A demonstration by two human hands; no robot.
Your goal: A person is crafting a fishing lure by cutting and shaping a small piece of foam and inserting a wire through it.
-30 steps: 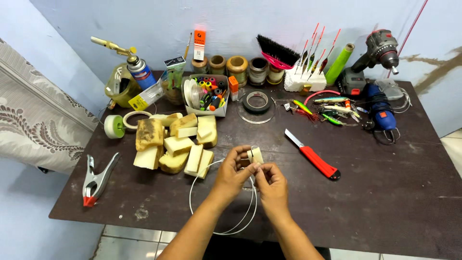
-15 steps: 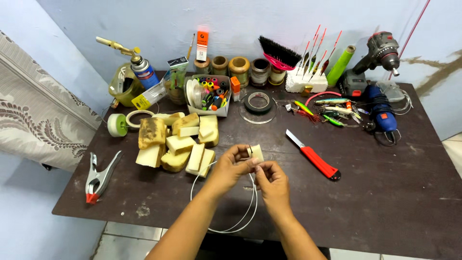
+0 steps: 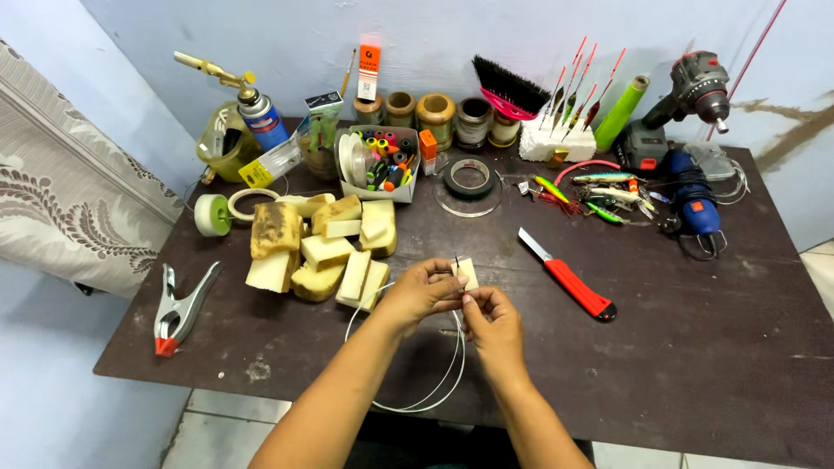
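Observation:
My left hand [image 3: 419, 293] pinches a small cream foam block [image 3: 465, 270] above the dark table [image 3: 695, 347]. My right hand [image 3: 493, 321] is just below and right of it, fingertips closed on a thin wire that goes into the block. A short dark wire tip sticks out of the block's top. The white wire loop [image 3: 430, 382] hangs in a coil under both hands, down to the table's front edge. A pile of yellowish foam pieces [image 3: 317, 247] lies just left of my left hand.
A red-handled utility knife [image 3: 569, 280] lies right of my hands. A metal spring clamp [image 3: 178, 310] sits at the left edge. Along the back stand a gas torch [image 3: 252, 108], tape rolls [image 3: 469, 178], a box of small parts [image 3: 382, 165], fishing lures [image 3: 599, 195] and a power tool [image 3: 695, 87].
My hands and the foam block stay in nearly the same place; the fingers have shifted slightly on the block and wire.

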